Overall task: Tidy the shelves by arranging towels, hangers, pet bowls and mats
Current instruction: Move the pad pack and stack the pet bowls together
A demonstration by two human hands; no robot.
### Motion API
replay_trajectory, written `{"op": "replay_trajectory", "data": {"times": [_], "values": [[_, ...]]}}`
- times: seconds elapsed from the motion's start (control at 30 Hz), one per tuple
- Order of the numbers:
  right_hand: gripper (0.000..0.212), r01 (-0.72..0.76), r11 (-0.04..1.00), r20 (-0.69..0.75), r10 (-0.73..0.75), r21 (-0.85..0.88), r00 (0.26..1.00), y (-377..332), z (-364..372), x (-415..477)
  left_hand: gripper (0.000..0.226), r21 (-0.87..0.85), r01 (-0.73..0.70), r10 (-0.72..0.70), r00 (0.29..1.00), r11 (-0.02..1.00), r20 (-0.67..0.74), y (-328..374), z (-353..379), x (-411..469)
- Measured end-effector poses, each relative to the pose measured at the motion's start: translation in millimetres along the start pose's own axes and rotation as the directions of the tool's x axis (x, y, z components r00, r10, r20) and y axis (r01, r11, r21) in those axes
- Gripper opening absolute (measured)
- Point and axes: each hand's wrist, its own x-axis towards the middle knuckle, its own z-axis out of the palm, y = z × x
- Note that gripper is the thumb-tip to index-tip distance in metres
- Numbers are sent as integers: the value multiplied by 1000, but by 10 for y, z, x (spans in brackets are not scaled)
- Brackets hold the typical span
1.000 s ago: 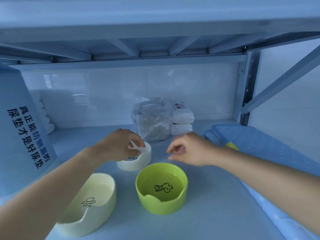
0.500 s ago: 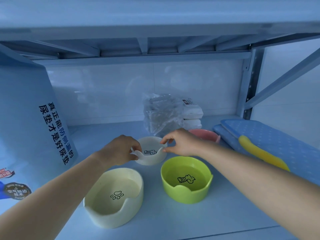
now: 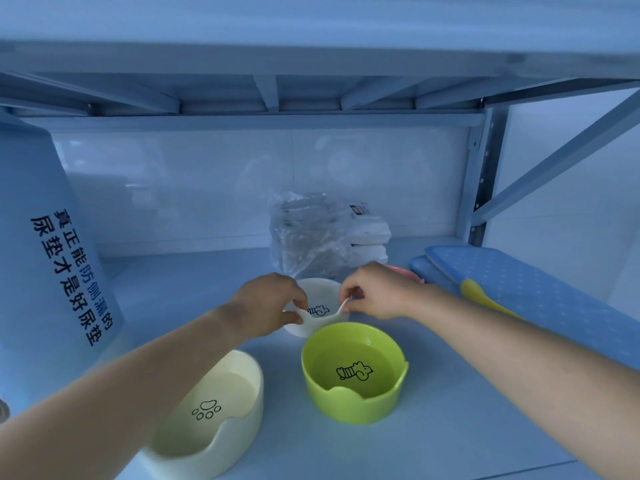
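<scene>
Now both hands pinch the white bowl (image 3: 320,308): left hand (image 3: 268,303) at 9 o'clock, right hand (image 3: 379,291) at 3. Green bowl (image 3: 353,372) sits just beside it at 6.

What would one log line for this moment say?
left hand: holding white bowl rim | right hand: holding opposite rim | green bowl, cream bowl: on shelf, untouched

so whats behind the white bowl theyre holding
Behind the white bowl, a crinkled clear plastic bag stands beside stacked white packs. The right hand covers most of a pink bowl; only its rim shows. The left hand grips the opposite rim.
</scene>
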Motion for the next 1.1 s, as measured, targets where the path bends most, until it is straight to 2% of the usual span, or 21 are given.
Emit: {"op": "replay_trajectory", "data": {"times": [0.1, 0.27, 0.47, 0.63, 0.77, 0.87, 1.03, 1.1], "values": [[13, -32, 999, -13, 31, -17, 999, 179, 39, 52, 17, 16, -11, 11, 1000, 1000, 26, 77, 30, 81], [19, 22, 1000, 3, -22, -11, 1000, 297, 76, 140, 15, -26, 15, -14, 999, 1000, 40, 90, -10, 127], [13, 62, 998, -86, -64, -21, 994, 332, 83, 150, 12, -67, 71, -68, 997, 995, 34, 61, 9, 184], [14, 83, 997, -101, -83, 0, 991, 330, 76, 165, 13, -69, 87, -84, 996, 994, 43, 55, 17, 185], [31, 16, 1000, -116, -15, 7, 993, 308, 76, 131, 25, -52, 82, -81, 997, 995, 13, 72, -6, 132], [34, 14, 998, -136, -5, 69, 991, 182, 18, 33, 30, -115, 79, -83, 996, 990, -26, 116, -137, 17], [21, 111, 988, -207, -88, 104, 974, -245, -67, -358, 22, -253, 39, -54, 997, 967, -53, 179, -357, -411], [22, 112, 986, -189, -88, 120, 978, -426, -72, -482, 19, -300, 38, -58, 997, 953, -57, 169, -381, -632]]}}
